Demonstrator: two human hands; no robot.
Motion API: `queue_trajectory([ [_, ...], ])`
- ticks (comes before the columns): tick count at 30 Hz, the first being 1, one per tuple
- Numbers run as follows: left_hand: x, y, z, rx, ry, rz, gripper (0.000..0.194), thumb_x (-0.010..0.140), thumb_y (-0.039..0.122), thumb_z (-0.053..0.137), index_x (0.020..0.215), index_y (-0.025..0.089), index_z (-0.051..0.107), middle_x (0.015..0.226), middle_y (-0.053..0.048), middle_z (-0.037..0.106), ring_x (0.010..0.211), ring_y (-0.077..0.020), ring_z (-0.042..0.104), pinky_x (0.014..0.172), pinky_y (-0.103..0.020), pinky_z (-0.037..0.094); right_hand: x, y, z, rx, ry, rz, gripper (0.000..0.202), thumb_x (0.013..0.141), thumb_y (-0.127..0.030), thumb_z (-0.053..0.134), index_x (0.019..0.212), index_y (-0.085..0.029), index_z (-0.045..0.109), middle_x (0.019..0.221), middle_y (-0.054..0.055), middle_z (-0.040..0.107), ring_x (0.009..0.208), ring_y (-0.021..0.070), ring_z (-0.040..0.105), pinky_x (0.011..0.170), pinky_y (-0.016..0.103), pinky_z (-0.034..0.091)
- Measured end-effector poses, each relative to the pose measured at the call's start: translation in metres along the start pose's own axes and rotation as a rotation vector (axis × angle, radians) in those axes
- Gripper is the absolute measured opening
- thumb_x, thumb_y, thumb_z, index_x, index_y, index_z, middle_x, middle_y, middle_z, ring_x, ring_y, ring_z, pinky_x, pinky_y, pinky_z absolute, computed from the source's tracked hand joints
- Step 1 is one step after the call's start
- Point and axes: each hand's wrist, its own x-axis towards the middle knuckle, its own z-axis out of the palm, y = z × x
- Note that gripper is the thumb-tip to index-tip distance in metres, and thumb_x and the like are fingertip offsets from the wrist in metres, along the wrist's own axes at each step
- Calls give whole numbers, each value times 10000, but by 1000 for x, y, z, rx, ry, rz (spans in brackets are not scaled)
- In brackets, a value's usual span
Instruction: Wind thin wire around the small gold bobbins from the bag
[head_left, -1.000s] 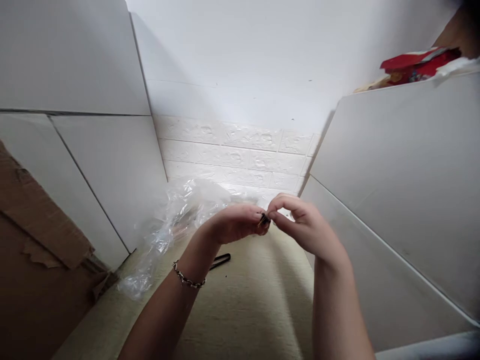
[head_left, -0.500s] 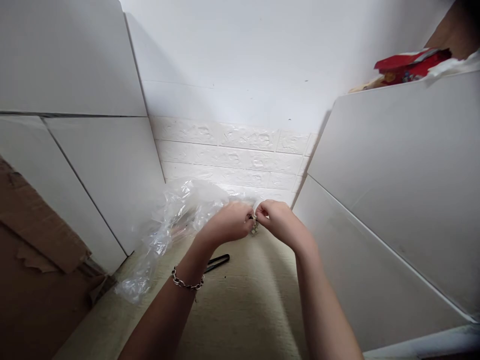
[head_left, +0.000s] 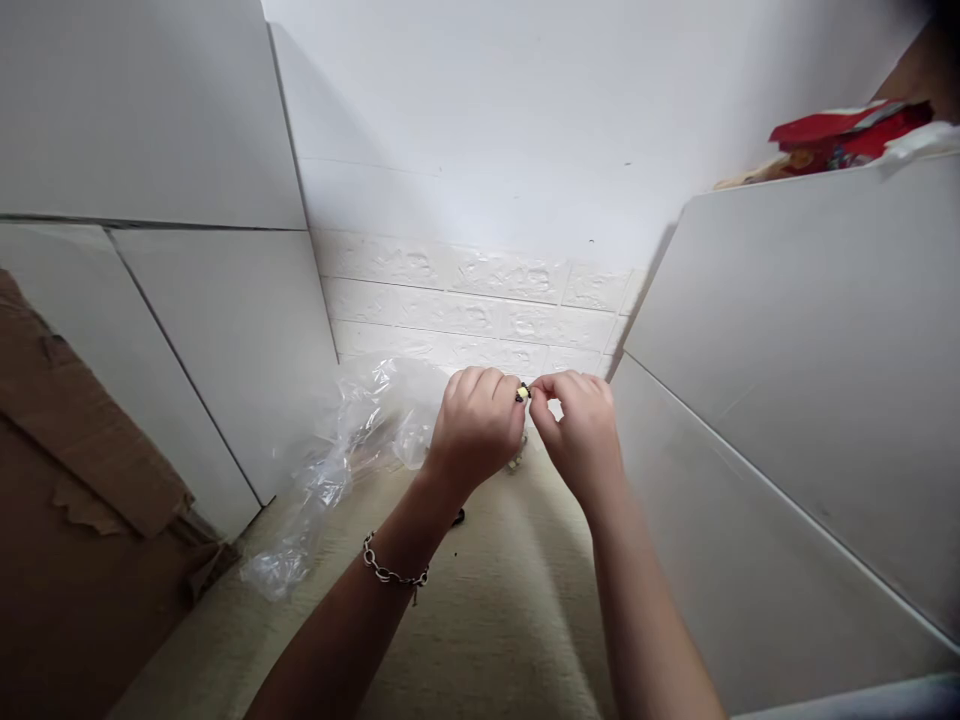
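My left hand (head_left: 480, 415) is closed in a fist around a small yellow-and-black piece (head_left: 523, 393), which pokes out between thumb and forefinger. Its exact kind is too small to make out. Pale little pieces (head_left: 514, 463) show just below the fist; whether they join the held piece I cannot tell. My right hand (head_left: 576, 415) is pinched, thumb against forefinger, with the fingertips right at the piece's right end. What sits inside that pinch is hidden. The tip of a black tool (head_left: 459, 517) peeks out from under my left wrist, which wears a chain bracelet (head_left: 390, 573).
Crumpled clear plastic (head_left: 330, 470) lies on the pale floor (head_left: 495, 620) to the left. White panels (head_left: 225, 330) stand at left, with torn cardboard (head_left: 82, 430) before them. A white cabinet (head_left: 787, 400) at right bears a red packet (head_left: 847, 135). A brick-patterned wall (head_left: 480, 310) stands behind.
Both hands have risen a little and shifted right. My left fist has turned, bringing its back and the yellow-and-black piece into view. My left forearm now covers most of the black tool.
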Motion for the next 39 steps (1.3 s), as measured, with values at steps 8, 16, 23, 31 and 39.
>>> queue_trajectory([
  [8, 1, 6, -12, -32, 121, 44, 117, 782, 192, 417, 789, 147, 525, 698, -51, 542, 709, -174, 466, 660, -320, 359, -5, -12, -15, -25, 148, -32, 80, 776, -205, 474, 702, -207, 503, 681, -40, 590, 678, 105, 518, 865, 332, 333],
  [16, 1, 9, -22, -54, 179, 19, 96, 774, 217, 441, 817, 158, 504, 727, -44, 560, 740, -178, 482, 695, -334, 361, -8, -19, -23, -119, 237, -94, 98, 791, -202, 446, 718, -223, 508, 690, -33, 613, 684, 110, 548, 958, 372, 275],
  [23, 0, 11, -28, -60, 139, 15, 136, 791, 234, 422, 862, 157, 510, 756, -52, 565, 760, -185, 480, 714, -341, 360, -9, -20, -27, -170, 211, -146, 119, 797, -187, 419, 724, -232, 502, 702, -15, 607, 683, 124, 535, 970, 387, 260],
  [31, 2, 11, -30, -218, 133, -15, 75, 770, 213, 467, 807, 162, 507, 749, -33, 570, 733, -158, 457, 740, -319, 369, -8, -17, -32, -122, 180, -152, 100, 797, -199, 435, 724, -227, 497, 695, -27, 590, 681, 111, 526, 985, 382, 239],
  [39, 3, 17, -33, -461, 197, -41, 40, 781, 196, 474, 810, 183, 498, 765, -13, 573, 745, -132, 475, 750, -290, 378, -8, -17, -48, 115, 99, -52, 92, 787, -236, 472, 698, -233, 492, 679, -54, 568, 659, 101, 530, 1008, 425, 197],
])
